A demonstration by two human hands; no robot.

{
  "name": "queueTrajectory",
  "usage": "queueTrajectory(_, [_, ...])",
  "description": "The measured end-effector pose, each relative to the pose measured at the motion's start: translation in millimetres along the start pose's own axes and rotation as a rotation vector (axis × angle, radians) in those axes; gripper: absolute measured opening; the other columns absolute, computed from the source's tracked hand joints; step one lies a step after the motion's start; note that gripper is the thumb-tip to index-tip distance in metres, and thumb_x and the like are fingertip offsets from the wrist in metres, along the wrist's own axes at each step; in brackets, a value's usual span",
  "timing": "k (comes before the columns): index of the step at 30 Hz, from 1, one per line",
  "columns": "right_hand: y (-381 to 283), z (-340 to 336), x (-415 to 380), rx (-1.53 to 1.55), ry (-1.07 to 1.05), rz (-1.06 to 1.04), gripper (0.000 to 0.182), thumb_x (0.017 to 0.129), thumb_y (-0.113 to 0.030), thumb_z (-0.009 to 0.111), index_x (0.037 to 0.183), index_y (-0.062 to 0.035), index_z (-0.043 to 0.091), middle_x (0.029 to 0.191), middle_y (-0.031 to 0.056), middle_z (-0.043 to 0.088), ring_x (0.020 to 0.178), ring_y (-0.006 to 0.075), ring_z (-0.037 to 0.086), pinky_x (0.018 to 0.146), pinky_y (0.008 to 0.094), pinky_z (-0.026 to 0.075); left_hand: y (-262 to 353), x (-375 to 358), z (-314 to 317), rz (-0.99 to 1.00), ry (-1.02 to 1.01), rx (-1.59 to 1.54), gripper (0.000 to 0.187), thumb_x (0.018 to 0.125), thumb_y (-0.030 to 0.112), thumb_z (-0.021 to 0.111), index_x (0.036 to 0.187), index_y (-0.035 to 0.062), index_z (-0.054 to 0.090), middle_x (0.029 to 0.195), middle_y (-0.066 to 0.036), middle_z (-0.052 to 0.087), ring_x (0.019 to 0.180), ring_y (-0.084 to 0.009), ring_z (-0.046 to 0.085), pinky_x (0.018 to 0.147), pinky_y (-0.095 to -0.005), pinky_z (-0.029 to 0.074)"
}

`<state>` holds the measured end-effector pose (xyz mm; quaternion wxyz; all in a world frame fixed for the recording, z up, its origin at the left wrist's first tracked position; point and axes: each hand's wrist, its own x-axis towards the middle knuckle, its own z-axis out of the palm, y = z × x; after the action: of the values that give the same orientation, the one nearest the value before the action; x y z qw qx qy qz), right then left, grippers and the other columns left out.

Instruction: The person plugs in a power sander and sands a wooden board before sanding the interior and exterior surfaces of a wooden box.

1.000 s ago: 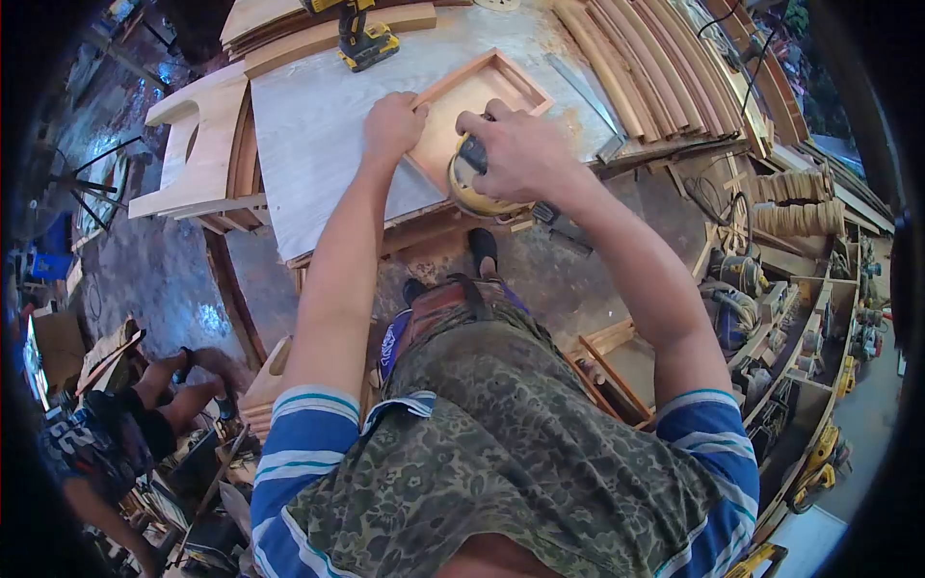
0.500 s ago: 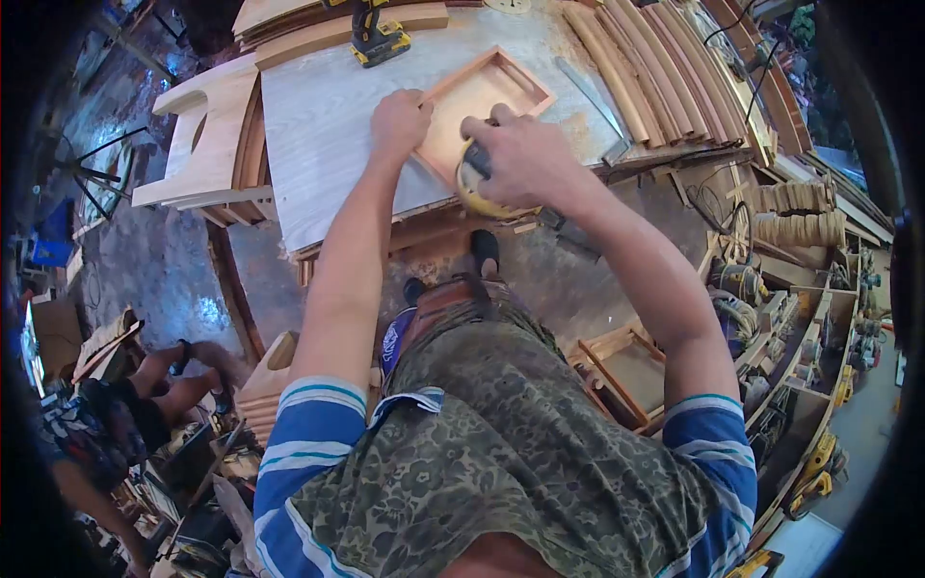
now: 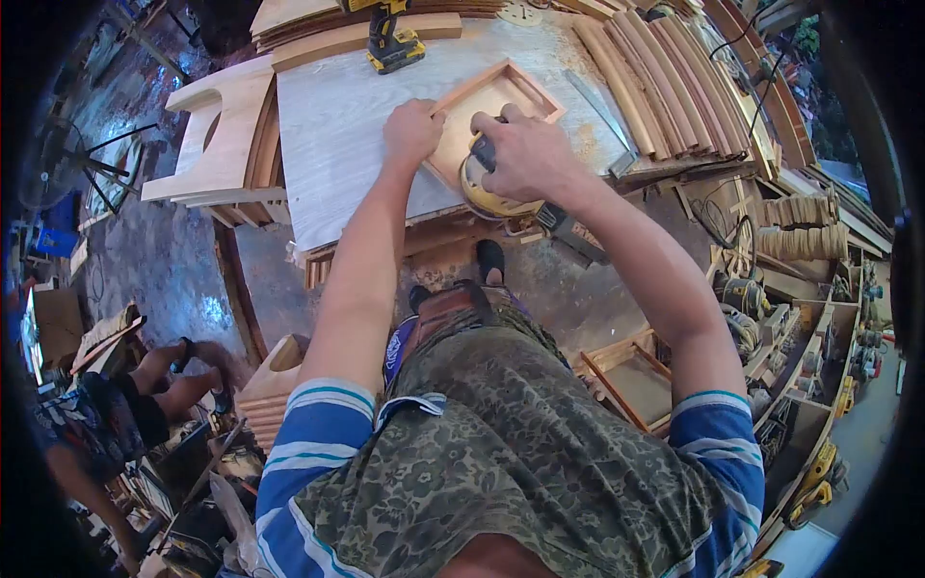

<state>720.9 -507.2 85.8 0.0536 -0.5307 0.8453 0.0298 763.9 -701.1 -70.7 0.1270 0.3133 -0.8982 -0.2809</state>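
A shallow wooden tray [image 3: 470,87] with a raised rim lies on the white-grey workbench top [image 3: 332,135]. My left hand [image 3: 414,133] is closed on the tray's left rim. My right hand [image 3: 532,159] grips a yellow and black sander [image 3: 493,200] from above. The sander sits over the tray's near side, tilted, with its black rear part [image 3: 568,236] jutting toward me past the bench edge. My right hand hides part of the tray and the tool's top.
Behind the tray stands a yellow and black cordless drill [image 3: 393,46]. A metal square [image 3: 597,108] lies to its right, beside curved wooden strips [image 3: 650,82]. Cut wooden panels [image 3: 217,135] are stacked at left. Another person's legs [image 3: 178,380] show at lower left. Tool shelves [image 3: 809,376] line the right.
The whole view has shifted slightly, so the bench items appear further right and lower. Both hands keep their holds, and more of the sander's black rear part shows.
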Motion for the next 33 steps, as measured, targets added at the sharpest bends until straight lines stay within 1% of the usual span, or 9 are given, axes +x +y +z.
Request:
queueTrajectory(5, [25, -12, 8, 0.033, -0.041, 0.096, 0.062, 0.076, -0.032, 0.074, 0.133, -0.0165, 0.056, 0.125, 0.0198, 0.06, 0.107, 0.0416, 0.068, 0.095, 0.0497, 0.055, 2, -3, -4, -0.007, -0.009, -0.003, 0.03, 0.092, 0.036, 0.064, 0.108, 0.0151, 0.079, 0.109, -0.017, 0.073, 0.103, -0.0383, 0.069, 0.091, -0.0496, 0.055])
queueTrajectory(10, [2, -13, -4, -0.018, -0.018, -0.066, 0.06, 0.077, -0.03, 0.074, 0.132, -0.0159, 0.056, 0.12, 0.0199, 0.061, 0.105, 0.0422, 0.069, 0.088, 0.0484, 0.057, 3, -5, -2, -0.006, 0.02, 0.0, 0.03, 0.092, 0.037, 0.066, 0.108, 0.0151, 0.079, 0.108, -0.015, 0.074, 0.103, -0.0373, 0.069, 0.091, -0.0497, 0.055])
queueTrajectory(14, [-11, -6, -14, 0.073, -0.072, -0.025, 0.059, 0.077, -0.029, 0.075, 0.132, -0.0154, 0.056, 0.117, 0.0199, 0.061, 0.103, 0.0421, 0.069, 0.085, 0.048, 0.058, 1, -2, -4, -0.015, 0.003, 0.024, 0.03, 0.093, 0.037, 0.066, 0.109, 0.0147, 0.079, 0.109, -0.016, 0.074, 0.103, -0.0377, 0.069, 0.092, -0.0495, 0.054])
queueTrajectory(17, [16, 2, -1, 0.066, 0.036, 0.003, 0.054, 0.074, -0.028, 0.074, 0.125, -0.0143, 0.061, 0.114, 0.0229, 0.064, 0.1, 0.0412, 0.069, 0.083, 0.051, 0.059, 0, -3, -3, -0.023, 0.002, 0.055, 0.03, 0.093, 0.037, 0.066, 0.11, 0.0146, 0.078, 0.11, -0.016, 0.073, 0.104, -0.0385, 0.069, 0.092, -0.0496, 0.054])
queueTrajectory(19, [22, -5, 3, 0.098, 0.034, 0.047, 0.054, 0.074, -0.027, 0.073, 0.125, -0.0142, 0.061, 0.114, 0.0218, 0.064, 0.102, 0.0403, 0.069, 0.083, 0.0501, 0.059, 1, -5, -5, -0.04, -0.003, 0.019, 0.03, 0.094, 0.036, 0.065, 0.11, 0.0137, 0.078, 0.109, -0.017, 0.073, 0.104, -0.0393, 0.068, 0.093, -0.0499, 0.054])
queueTrajectory(21, [24, -9, 5, 0.043, -0.064, 0.05, 0.062, 0.076, -0.033, 0.073, 0.134, -0.0173, 0.056, 0.123, 0.0168, 0.061, 0.114, 0.0371, 0.065, 0.092, 0.0487, 0.056, -2, -2, -2, -0.023, 0.004, 0.014, 0.032, 0.093, 0.038, 0.064, 0.111, 0.014, 0.077, 0.109, -0.018, 0.073, 0.105, -0.0396, 0.068, 0.092, -0.05, 0.054])
queueTrajectory(24, [-1, -9, -3, 0.088, -0.172, -0.025, 0.061, 0.076, -0.033, 0.073, 0.133, -0.0167, 0.058, 0.117, 0.0198, 0.063, 0.104, 0.0406, 0.069, 0.089, 0.0498, 0.056, -8, -1, 2, 0.021, 0.014, 0.025, 0.033, 0.093, 0.038, 0.064, 0.111, 0.0131, 0.077, 0.11, -0.019, 0.072, 0.105, -0.0398, 0.068, 0.092, -0.05, 0.054])
queueTrajectory(28, [-27, -8, -16, 0.156, -0.072, -0.052, 0.061, 0.076, -0.032, 0.073, 0.133, -0.0167, 0.058, 0.116, 0.0216, 0.063, 0.097, 0.042, 0.07, 0.083, 0.0504, 0.058, -4, 1, 4, 0.012, 0.033, 0.059, 0.034, 0.091, 0.037, 0.067, 0.111, 0.0119, 0.077, 0.109, -0.017, 0.073, 0.102, -0.0396, 0.069, 0.09, -0.0493, 0.055])
queueTrajectory(33, [-1, 3, 5, 0.143, -0.014, 0.013, 0.063, 0.074, -0.032, 0.073, 0.134, -0.0174, 0.058, 0.117, 0.0217, 0.063, 0.098, 0.0411, 0.07, 0.081, 0.0504, 0.059, -11, 3, 7, 0.007, 0.034, 0.046, 0.034, 0.091, 0.037, 0.069, 0.112, 0.0123, 0.077, 0.107, -0.017, 0.073, 0.1, -0.0393, 0.069, 0.089, -0.0485, 0.055])
